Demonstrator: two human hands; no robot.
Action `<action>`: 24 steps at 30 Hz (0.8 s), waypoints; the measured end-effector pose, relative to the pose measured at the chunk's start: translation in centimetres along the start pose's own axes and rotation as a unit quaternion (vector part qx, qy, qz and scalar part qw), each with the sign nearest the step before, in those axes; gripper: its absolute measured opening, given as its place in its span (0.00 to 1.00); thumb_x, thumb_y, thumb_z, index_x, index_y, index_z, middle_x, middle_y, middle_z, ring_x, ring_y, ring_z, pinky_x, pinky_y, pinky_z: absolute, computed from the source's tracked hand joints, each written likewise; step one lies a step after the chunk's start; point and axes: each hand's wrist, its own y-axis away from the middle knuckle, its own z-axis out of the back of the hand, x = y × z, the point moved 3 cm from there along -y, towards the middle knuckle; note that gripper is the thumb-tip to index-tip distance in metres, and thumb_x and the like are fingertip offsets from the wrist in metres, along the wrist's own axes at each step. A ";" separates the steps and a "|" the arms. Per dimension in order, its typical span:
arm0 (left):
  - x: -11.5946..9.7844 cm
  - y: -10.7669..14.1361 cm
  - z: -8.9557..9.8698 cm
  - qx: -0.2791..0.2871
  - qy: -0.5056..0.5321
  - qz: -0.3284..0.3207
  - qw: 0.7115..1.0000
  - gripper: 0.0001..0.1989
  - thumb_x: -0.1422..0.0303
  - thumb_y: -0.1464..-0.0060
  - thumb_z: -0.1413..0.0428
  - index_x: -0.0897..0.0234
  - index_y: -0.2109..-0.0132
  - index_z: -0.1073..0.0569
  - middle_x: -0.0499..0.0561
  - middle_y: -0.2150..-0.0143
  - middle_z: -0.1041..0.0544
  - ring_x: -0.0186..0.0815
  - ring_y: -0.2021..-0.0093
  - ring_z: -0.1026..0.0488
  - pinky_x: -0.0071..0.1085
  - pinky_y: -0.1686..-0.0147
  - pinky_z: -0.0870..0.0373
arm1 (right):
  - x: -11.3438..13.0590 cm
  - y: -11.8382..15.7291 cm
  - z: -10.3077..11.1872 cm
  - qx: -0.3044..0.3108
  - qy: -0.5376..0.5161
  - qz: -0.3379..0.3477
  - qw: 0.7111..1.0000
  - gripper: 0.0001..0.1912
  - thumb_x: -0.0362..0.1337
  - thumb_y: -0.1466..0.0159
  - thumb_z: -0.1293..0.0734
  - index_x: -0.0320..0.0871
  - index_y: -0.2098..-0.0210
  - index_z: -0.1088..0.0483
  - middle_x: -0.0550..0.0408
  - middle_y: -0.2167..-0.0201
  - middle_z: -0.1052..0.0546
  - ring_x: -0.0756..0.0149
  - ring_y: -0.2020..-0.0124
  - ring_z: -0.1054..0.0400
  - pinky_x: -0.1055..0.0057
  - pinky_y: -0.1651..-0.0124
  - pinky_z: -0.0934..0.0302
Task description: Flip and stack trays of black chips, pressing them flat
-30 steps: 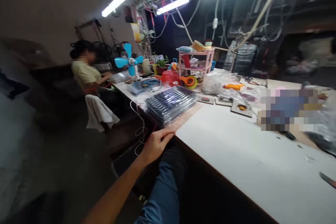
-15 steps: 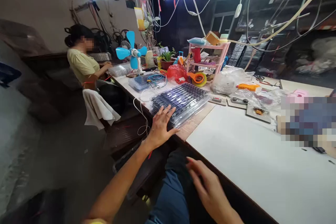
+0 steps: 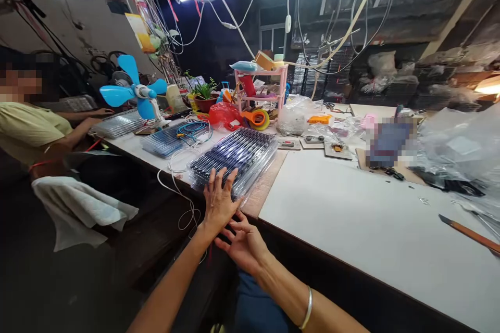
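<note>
A stack of clear plastic trays [image 3: 250, 166], ridged and filled with dark, shiny rod-like pieces, lies at the table's front left edge. My left hand [image 3: 219, 200] rests on its near corner, fingers spread across the top. Just below, in front of the table edge, my right hand [image 3: 248, 244] is turned palm up with loosely bent fingers apart. Its fingertips come close to my left thumb and the underside of the stack's corner; whether they touch is hidden. Nothing shows in the right palm.
A white board [image 3: 332, 213] covers the table to the right, with a wooden-handled tool [image 3: 469, 234] on it. Behind the trays are a blue fan [image 3: 140, 91], a pink rack [image 3: 281, 88] and a tape dispenser [image 3: 258, 118]. A co-worker [image 3: 35, 125] sits at left. White cable [image 3: 187, 218] hangs over the edge.
The view has swung right. My right hand has come up from over my lap to beside my left hand, turning palm up. The left hand stays on the trays' near corner.
</note>
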 end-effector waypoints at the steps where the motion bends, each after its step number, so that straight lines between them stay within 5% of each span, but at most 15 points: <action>1: 0.2 -0.3 0.1 -0.005 0.009 0.000 1.000 0.33 0.65 0.50 0.41 0.60 0.38 0.42 0.59 0.37 0.41 0.55 0.35 0.52 0.53 0.45 0.41 | 0.2 0.0 -0.4 0.003 -0.018 -0.005 1.000 0.25 0.30 0.51 0.34 0.50 0.55 0.40 0.58 0.57 0.29 0.65 0.60 0.31 0.61 0.57 0.37; 8: 1.3 -1.9 0.1 -0.051 0.042 -0.018 0.998 0.29 0.65 0.50 0.42 0.64 0.42 0.38 0.60 0.41 0.38 0.53 0.36 0.49 0.50 0.41 0.43 | 3.6 0.6 -0.7 -0.059 -0.016 0.010 0.998 0.15 0.34 0.51 0.30 0.46 0.64 0.37 0.56 0.63 0.27 0.59 0.59 0.31 0.60 0.57 0.37; 18: 1.8 0.6 -1.7 -0.097 0.068 -0.014 0.993 0.25 0.66 0.47 0.43 0.63 0.43 0.39 0.60 0.41 0.39 0.53 0.35 0.52 0.52 0.40 0.46 | 12.3 9.2 1.6 -0.139 0.146 0.157 0.967 0.12 0.42 0.46 0.27 0.41 0.69 0.30 0.51 0.63 0.24 0.56 0.57 0.30 0.56 0.49 0.38; 24: 1.3 2.0 -0.3 -0.052 0.086 0.029 0.995 0.31 0.67 0.55 0.37 0.60 0.44 0.38 0.57 0.40 0.39 0.52 0.35 0.51 0.51 0.41 0.43 | 14.7 8.6 5.9 -0.223 0.253 0.018 0.941 0.20 0.46 0.59 0.23 0.47 0.69 0.28 0.49 0.57 0.24 0.42 0.49 0.34 0.51 0.49 0.35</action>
